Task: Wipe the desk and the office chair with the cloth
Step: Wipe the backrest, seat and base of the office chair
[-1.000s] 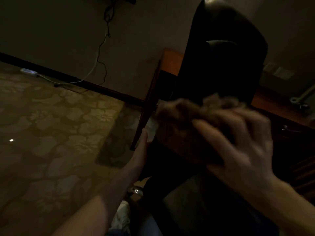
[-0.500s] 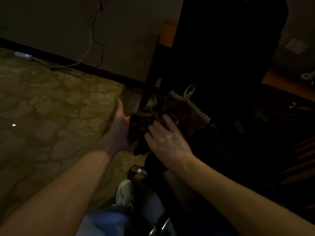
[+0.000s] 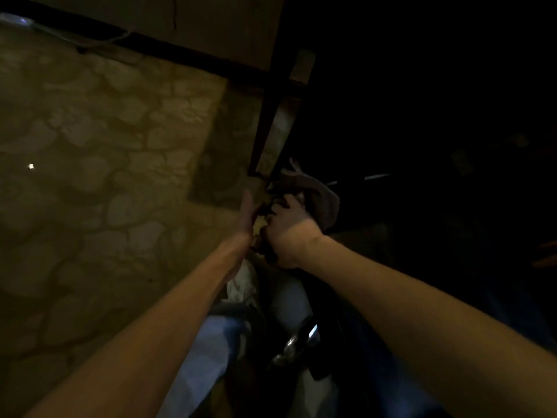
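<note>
On the left lay a brown carpet (image 3: 90, 140) with a flower pattern. Next came the dark desk leg (image 3: 266, 116), standing on the carpet. Just below it, the left hand (image 3: 247, 215) had straight fingers, and its palm was turned to the cloth (image 3: 319, 197). The brown cloth was bunched up between both hands, low down by the foot of the desk leg. The right hand (image 3: 286, 233) had its fingers curled into the cloth and gripped it. Under the arms were a white shoe (image 3: 241, 285) and a shiny metal part (image 3: 297, 342). The far right was too dark to see.
</note>
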Demonstrator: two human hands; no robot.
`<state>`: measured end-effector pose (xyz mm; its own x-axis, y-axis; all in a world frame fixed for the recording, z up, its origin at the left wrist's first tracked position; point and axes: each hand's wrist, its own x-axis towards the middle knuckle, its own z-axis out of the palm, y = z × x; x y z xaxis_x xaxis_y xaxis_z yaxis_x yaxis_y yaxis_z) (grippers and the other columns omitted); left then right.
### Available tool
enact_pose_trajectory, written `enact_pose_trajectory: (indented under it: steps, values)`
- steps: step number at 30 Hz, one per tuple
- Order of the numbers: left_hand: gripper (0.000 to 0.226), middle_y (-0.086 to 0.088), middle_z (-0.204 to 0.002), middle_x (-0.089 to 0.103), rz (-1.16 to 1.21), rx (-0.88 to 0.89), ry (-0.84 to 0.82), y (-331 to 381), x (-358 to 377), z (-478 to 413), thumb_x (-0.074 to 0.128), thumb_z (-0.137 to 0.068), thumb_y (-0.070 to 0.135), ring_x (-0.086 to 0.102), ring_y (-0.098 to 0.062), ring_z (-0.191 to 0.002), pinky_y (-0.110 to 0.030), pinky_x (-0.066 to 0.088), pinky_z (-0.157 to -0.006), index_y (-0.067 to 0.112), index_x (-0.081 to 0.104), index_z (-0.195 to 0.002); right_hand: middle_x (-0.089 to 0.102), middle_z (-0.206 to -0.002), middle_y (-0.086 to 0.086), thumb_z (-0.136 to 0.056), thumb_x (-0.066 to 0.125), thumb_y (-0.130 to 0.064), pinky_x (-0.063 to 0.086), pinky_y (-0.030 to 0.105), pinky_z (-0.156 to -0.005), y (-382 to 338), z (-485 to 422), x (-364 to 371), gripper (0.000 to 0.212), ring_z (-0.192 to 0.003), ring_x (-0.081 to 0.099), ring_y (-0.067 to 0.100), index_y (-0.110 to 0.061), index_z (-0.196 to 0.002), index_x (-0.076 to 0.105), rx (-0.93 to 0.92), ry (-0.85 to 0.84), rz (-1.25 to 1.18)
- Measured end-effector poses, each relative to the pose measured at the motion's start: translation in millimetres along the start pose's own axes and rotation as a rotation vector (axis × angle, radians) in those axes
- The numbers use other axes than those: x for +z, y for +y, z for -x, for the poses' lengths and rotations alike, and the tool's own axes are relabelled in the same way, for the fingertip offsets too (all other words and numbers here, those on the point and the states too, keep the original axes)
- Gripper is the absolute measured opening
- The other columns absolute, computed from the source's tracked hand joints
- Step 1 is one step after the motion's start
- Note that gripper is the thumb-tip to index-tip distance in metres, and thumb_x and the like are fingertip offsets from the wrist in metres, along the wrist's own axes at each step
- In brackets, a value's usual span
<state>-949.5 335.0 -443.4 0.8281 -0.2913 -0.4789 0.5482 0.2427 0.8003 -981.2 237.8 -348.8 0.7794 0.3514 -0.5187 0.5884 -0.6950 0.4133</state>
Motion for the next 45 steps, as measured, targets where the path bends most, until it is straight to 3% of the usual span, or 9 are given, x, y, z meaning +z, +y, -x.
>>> enact_pose_trajectory:
  steps: [2, 6, 8, 16, 21, 25, 35, 40, 45]
  values:
    - [0.068, 0.010, -0.100, 0.078, -0.062, -0.043, 0.036, -19, -1, 10, 0.017, -0.104, 0.064, 0.072, 0.001, -0.076, -0.013, 0.054, -0.059, 0.029, 0.075, -0.116, 0.066, -0.121, -0.001, -0.089, 0.058, -0.046, 0.025, 0.048, -0.111, -15, 27, 15, 0.038, -0.123, 0.049, 0.025, -0.024, -0.119, 0.068, -0.084, 0.012, 0.001]
    - [0.096, -0.005, -0.149, 0.054, -0.190, -0.134, -0.035, -18, 13, 36, 0.032, -0.082, 0.088, 0.058, -0.012, -0.119, -0.028, 0.046, -0.094, 0.021, 0.050, -0.148, 0.067, -0.121, 0.000, -0.090, 0.057, -0.037, 0.025, 0.051, -0.111, -43, 93, 42, 0.033, -0.122, 0.050, 0.027, -0.025, -0.118, 0.069, -0.172, -0.012, -0.059]
    - [0.105, -0.002, -0.155, 0.045, -0.303, -0.131, -0.036, -13, 26, 54, 0.034, -0.073, 0.090, 0.046, -0.009, -0.127, -0.024, 0.037, -0.094, 0.021, 0.047, -0.151, 0.068, -0.122, 0.002, -0.089, 0.060, -0.038, 0.026, 0.051, -0.110, -54, 119, 48, 0.035, -0.121, 0.051, 0.027, -0.022, -0.119, 0.068, -0.170, -0.011, -0.109]
    - [0.043, -0.009, -0.127, 0.065, -0.554, -0.157, -0.004, -32, 71, 104, 0.048, -0.104, 0.047, 0.062, -0.026, -0.115, -0.040, 0.045, -0.108, 0.012, 0.067, -0.121, 0.064, -0.121, -0.001, -0.075, 0.072, -0.043, 0.028, 0.053, -0.104, -67, 187, 61, 0.048, -0.124, 0.048, 0.025, -0.029, -0.121, 0.066, -0.259, 0.056, -0.399]
    - [0.051, -0.022, -0.128, 0.066, -0.568, -0.150, 0.015, -37, 100, 110, 0.047, -0.107, 0.041, 0.063, -0.036, -0.118, -0.044, 0.047, -0.104, -0.001, 0.062, -0.130, 0.061, -0.120, 0.000, -0.066, 0.055, -0.046, 0.041, 0.052, -0.095, 15, 245, 107, 0.060, -0.116, 0.052, 0.028, -0.034, -0.124, 0.051, 0.309, 0.572, -0.528]
    - [0.077, -0.014, -0.159, 0.038, -0.606, -0.207, 0.073, -46, 128, 100, 0.039, -0.104, 0.059, 0.040, -0.035, -0.144, -0.049, 0.031, -0.121, 0.006, 0.026, -0.159, 0.027, -0.156, 0.008, -0.088, 0.059, -0.048, 0.030, 0.065, -0.109, 46, 243, 148, 0.076, -0.143, 0.023, 0.036, -0.043, -0.154, 0.022, 0.567, 0.210, -0.802]
    - [0.076, -0.023, -0.160, 0.023, -1.121, -0.084, 0.233, -34, 140, 67, 0.032, -0.106, 0.056, 0.030, -0.046, -0.144, -0.057, 0.030, -0.117, 0.005, 0.014, -0.159, 0.042, -0.131, 0.002, -0.077, 0.072, -0.043, 0.037, 0.055, -0.102, -19, 299, 172, 0.058, -0.124, 0.038, 0.027, -0.036, -0.130, 0.052, 0.036, 0.235, -0.817]
    - [0.074, -0.019, -0.168, 0.005, -1.519, 0.239, 0.145, -44, 140, 76, 0.030, -0.106, 0.053, 0.010, -0.038, -0.154, -0.053, 0.014, -0.124, 0.013, 0.005, -0.162, 0.055, -0.126, 0.011, -0.071, 0.068, -0.045, 0.049, 0.052, -0.091, 63, 322, 181, 0.058, -0.116, 0.048, 0.031, -0.028, -0.127, 0.062, 0.585, 0.758, -0.772]
    - [0.071, -0.012, -0.168, 0.011, -1.537, 0.336, 0.210, -49, 139, 67, 0.025, -0.105, 0.057, 0.016, -0.035, -0.153, -0.053, 0.024, -0.120, 0.020, 0.007, -0.163, 0.032, -0.158, 0.006, -0.065, 0.046, -0.087, 0.024, 0.064, -0.115, 160, 287, 201, 0.093, -0.146, 0.027, 0.034, -0.048, -0.149, 0.035, 0.788, 0.454, -0.775]
